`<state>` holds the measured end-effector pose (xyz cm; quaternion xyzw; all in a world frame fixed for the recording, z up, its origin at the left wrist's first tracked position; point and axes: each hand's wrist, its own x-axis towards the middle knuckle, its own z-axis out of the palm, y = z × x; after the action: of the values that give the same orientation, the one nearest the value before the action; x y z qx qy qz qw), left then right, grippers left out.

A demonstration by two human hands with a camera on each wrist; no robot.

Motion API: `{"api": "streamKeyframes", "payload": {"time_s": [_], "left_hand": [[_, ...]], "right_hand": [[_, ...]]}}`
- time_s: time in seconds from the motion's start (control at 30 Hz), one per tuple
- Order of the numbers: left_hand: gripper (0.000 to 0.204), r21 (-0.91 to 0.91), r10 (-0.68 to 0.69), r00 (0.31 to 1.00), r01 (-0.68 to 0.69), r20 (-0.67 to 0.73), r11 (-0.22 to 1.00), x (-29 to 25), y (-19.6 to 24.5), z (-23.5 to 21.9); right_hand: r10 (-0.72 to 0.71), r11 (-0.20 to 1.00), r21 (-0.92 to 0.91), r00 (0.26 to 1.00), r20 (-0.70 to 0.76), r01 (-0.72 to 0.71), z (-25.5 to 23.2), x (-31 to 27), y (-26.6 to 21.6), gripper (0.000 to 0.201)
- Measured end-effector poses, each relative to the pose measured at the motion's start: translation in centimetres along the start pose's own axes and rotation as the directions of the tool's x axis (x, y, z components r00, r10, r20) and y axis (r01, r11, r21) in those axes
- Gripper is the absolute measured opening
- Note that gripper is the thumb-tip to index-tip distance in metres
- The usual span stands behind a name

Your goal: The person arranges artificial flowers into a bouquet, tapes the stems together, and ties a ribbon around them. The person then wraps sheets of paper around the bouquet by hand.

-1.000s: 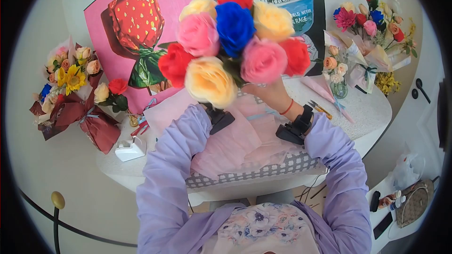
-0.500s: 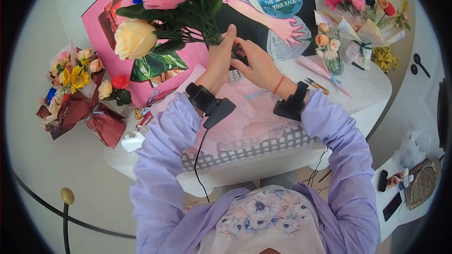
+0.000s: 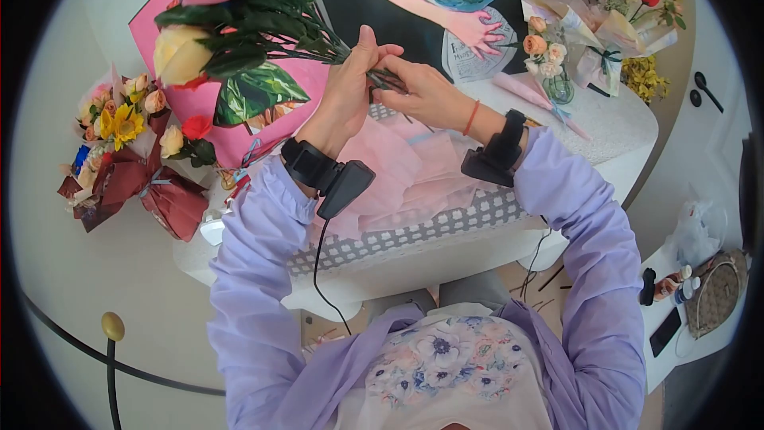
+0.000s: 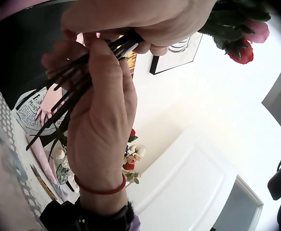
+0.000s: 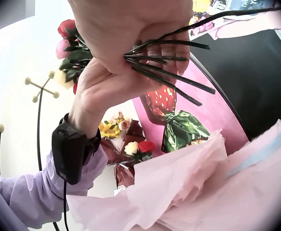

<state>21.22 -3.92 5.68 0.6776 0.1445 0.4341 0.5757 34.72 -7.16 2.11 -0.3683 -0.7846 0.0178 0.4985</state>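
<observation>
A bunch of roses (image 3: 263, 24) in pink, red and cream, with dark green leaves, tilts to the left above the table. My left hand (image 3: 346, 91) grips its gathered stems just below the leaves. Lower down, my right hand (image 3: 430, 95), with a red band on its wrist, curls around the same bundle. The bare stem ends (image 5: 179, 77) fan out past the right palm in the right wrist view. In the left wrist view, these ends show between the right thumb and fingers. Beneath both hands lies pink wrapping paper (image 3: 382, 179) with a pale blue ribbon.
A patterned grey mat (image 3: 350, 253) lines the table's front edge. Wrapped bouquets stand at left (image 3: 151, 191) and right (image 3: 613, 32), beside a glass vase (image 3: 560, 89). A rolled pink paper cone (image 3: 541, 103) lies at right. Two pictures, pink (image 3: 151, 20) and black (image 3: 358, 0), lean behind.
The bouquet has tipped from facing me to pointing left, its stem ends swinging right. Both hands have come together on the stems and shifted slightly left since half a second ago.
</observation>
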Motion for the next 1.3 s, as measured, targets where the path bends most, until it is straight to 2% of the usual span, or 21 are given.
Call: {"api": "streamKeyframes", "payload": {"time_s": [0.07,0.13,0.17,0.2,0.27,0.3,0.4,0.47,0.6,0.77,0.87,0.93,1.03,1.1,1.17,1.3], "left_hand": [[0.06,0.017,0.015,1.0,-0.015,-0.001,1.0,-0.6,-0.3,-0.5],[0.046,0.012,-0.011,1.0,0.011,-0.001,1.0,-1.3,-0.4,-1.1],[0.046,0.009,-0.018,1.0,0.018,-0.021,1.0,-1.4,-0.6,-1.8],[0.047,-0.007,0.013,1.0,-0.013,0.017,1.0,-1.5,-0.8,-2.4],[0.047,-0.023,0.051,0.998,-0.05,0.035,0.998,-2.0,-1.0,-3.4],[0.048,-0.034,0.021,1.0,-0.02,0.01,0.999,-2.3,-1.2,-3.5],[0.047,-0.053,-0.026,0.999,0.024,-0.044,0.998,-2.6,-1.4,-3.8],[0.047,-0.064,-0.058,0.996,0.054,-0.064,0.997,-2.7,-1.7,-4.1],[0.043,-0.118,-0.065,0.994,0.054,-0.087,0.992,-2.2,-2.2,-4.5],[0.041,-0.139,-0.039,0.994,0.025,-0.099,0.99,-1.8,-2.3,-4.8],[0.031,-0.111,-0.035,0.998,0.03,-0.045,0.993,-1.8,-2.2,-5.0],[0.026,-0.131,0.065,0.996,-0.072,-0.055,0.989,-1.7,-2.3,-4.8],[0.026,-0.05,0.103,0.988,-0.109,-0.113,0.993,-2.0,-2.7,-4.2],[0.029,0.03,0.143,0.986,-0.14,-0.091,0.99,-1.7,-2.9,-4.3],[0.028,0.117,0.192,0.978,-0.182,-0.085,0.976,-1.7,-2.9,-4.1],[0.029,0.154,0.16,0.987,-0.162,0.022,0.975,-1.3,-1.9,-4.4]], "right_hand": [[0.046,0.998,0.047,0.997,0.062,-0.049,0.2,-0.3,-0.7,0.024],[0.029,0.997,0.069,0.994,0.103,-0.036,0.7,-0.3,-1.1,0.025],[0.014,0.996,0.083,0.991,0.131,-0.025,1.2,-0.4,-1.2,0.026],[0.014,0.995,0.096,0.989,0.147,-0.028,1.8,-0.5,-1.1,0.026],[-0.146,0.989,-0.008,0.987,0.064,0.147,2.8,-0.3,-1.0,0.025],[-0.157,0.988,0.001,0.985,0.077,0.157,3.2,-0.3,-1.0,0.025],[-0.12,0.989,-0.069,0.988,0.096,0.127,4.3,-0.3,-1.1,0.024],[0.001,0.985,-0.169,0.994,0.11,0.017,4.8,-0.3,-1.1,0.022],[-0.036,0.978,-0.204,0.998,0.054,0.047,5.6,-0.1,-0.3,0.019],[-0.037,0.988,-0.146,0.999,0.028,0.041,5.8,0.3,0.3,0.02],[-0.078,0.994,-0.082,0.997,-0.015,0.076,5.8,0.7,0.6,0.022],[-0.078,0.994,-0.074,0.996,-0.03,0.076,5.7,0.9,0.5,0.023],[-0.125,0.992,-0.046,0.989,-0.08,0.121,5.6,1.4,1.3,0.024],[-0.039,0.998,0.048,0.996,-0.084,0.043,5.3,1.7,1.3,0.023],[-0.028,0.998,0.051,0.996,-0.085,0.033,4.9,1.8,1.0,0.023],[0.027,0.98,0.195,1.0,-0.004,-0.025,3.8,1.7,0.6,0.022]]}}
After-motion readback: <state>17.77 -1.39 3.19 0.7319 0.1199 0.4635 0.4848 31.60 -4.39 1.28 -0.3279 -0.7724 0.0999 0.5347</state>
